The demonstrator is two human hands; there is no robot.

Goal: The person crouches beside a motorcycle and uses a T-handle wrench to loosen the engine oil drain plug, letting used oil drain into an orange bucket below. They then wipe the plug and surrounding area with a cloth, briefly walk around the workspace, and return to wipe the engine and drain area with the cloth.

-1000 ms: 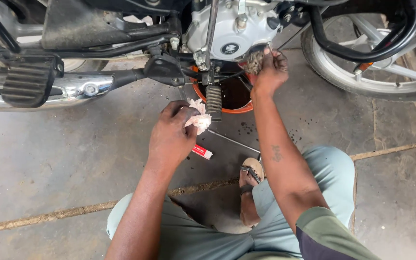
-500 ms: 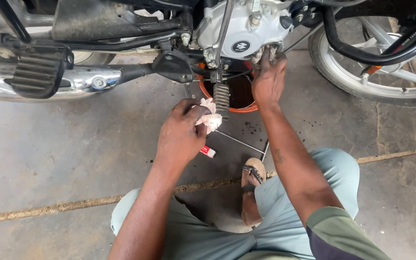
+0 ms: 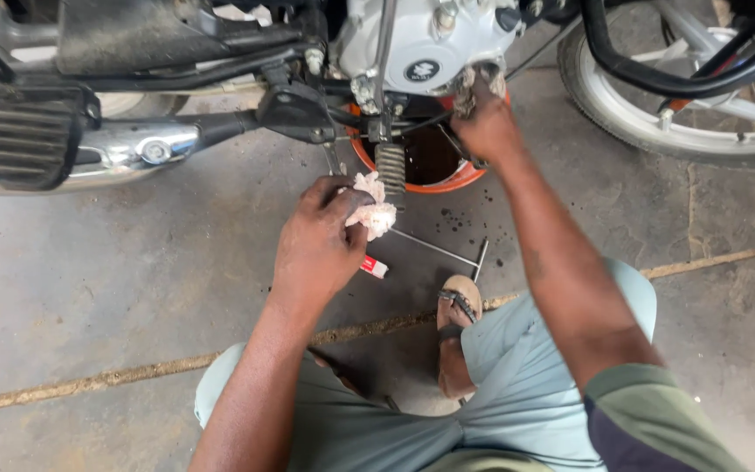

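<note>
My left hand (image 3: 321, 240) is closed around a white rag (image 3: 374, 208), held low over the stone floor in front of the motorcycle. My right hand (image 3: 482, 122) reaches up under the silver engine case (image 3: 434, 39) and grips a dirty rag (image 3: 467, 86) pressed against the engine's underside. An orange pan (image 3: 447, 182) with dark oil sits on the floor beneath the engine, partly hidden by a black spring (image 3: 391, 173).
A T-handle metal wrench (image 3: 456, 253) and a small red-and-white tube (image 3: 375, 267) lie on the floor near my sandalled foot (image 3: 458, 306). The chrome exhaust (image 3: 124, 153) and footrest (image 3: 28, 144) are at left, the front wheel (image 3: 701, 105) at right.
The view has shifted closer and lower. My right hand stays under the engine with its rag; my left hand keeps hold of the white rag in about the same spot.
</note>
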